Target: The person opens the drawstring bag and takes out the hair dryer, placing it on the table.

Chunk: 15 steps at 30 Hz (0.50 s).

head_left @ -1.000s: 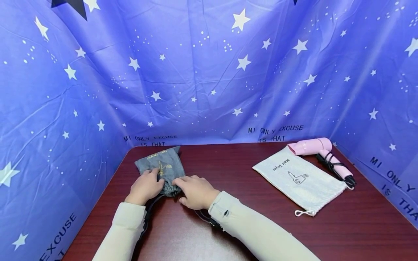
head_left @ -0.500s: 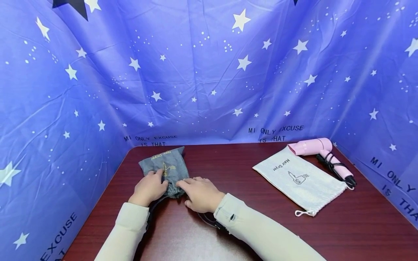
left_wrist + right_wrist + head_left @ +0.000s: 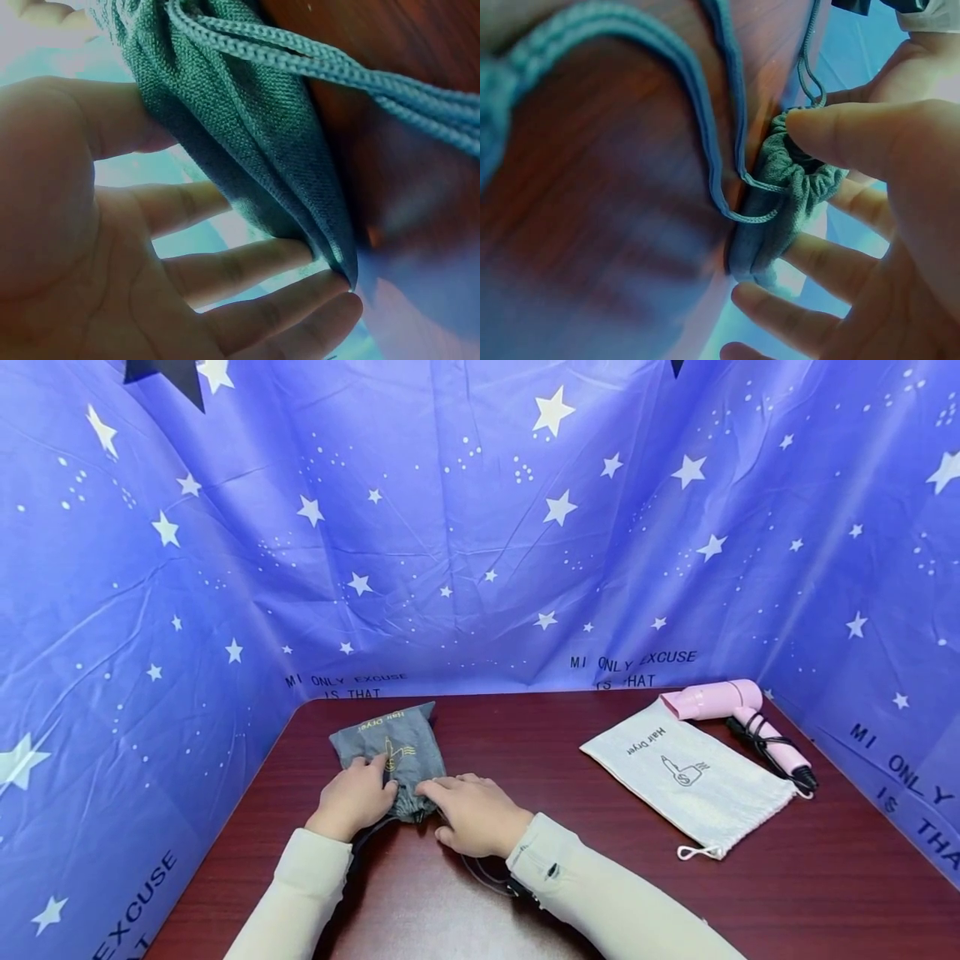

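Observation:
A dark grey drawstring pouch (image 3: 420,753) printed "Hair Dryer" in gold lies at the left of the table, its gathered neck toward me. My left hand (image 3: 351,799) rests on its near left part; in the left wrist view the straight fingers (image 3: 236,266) touch the cloth. Across the pouch's right edge lies my right hand (image 3: 480,814). The right wrist view shows that thumb (image 3: 840,135) against the puckered neck (image 3: 810,184), with the fingers extended along the side. Loose cords (image 3: 705,150) hang from the neck. Whatever is inside the pouch is hidden.
On the right, a white drawstring pouch (image 3: 675,785) lies flat on the dark red table (image 3: 525,752). A pink hair dryer (image 3: 716,697) with a black cord wrapped round its handle sits against its far right edge. Blue star-printed cloth (image 3: 465,527) hangs around the table.
The grey pouch has slid a little to the right and toward me, both hands moving along with it. The white pouch and the hair dryer have stayed put.

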### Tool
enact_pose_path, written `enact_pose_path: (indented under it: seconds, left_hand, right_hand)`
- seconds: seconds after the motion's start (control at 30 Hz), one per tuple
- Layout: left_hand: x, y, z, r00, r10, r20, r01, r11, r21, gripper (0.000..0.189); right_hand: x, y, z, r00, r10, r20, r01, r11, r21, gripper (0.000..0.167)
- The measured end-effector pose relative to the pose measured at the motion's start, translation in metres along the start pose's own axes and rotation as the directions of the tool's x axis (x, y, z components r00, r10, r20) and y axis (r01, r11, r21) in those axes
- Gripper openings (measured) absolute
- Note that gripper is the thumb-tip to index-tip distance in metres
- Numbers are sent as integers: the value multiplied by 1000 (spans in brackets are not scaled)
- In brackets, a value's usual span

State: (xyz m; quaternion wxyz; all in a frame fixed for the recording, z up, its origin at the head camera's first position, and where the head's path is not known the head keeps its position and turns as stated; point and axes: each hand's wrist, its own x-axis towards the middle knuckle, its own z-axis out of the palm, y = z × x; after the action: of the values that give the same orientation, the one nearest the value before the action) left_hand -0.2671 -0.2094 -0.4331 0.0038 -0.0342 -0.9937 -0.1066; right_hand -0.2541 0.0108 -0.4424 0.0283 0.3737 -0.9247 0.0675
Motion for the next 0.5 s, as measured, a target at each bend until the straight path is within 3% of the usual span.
enact_pose_path:
  seconds: [0.5]
  left_hand:
    - [-5, 18, 8, 998, 42, -37, -41, 999, 36, 57]
  right_hand:
    - [-23, 11, 1, 998, -9, -55, 11, 999, 39, 66]
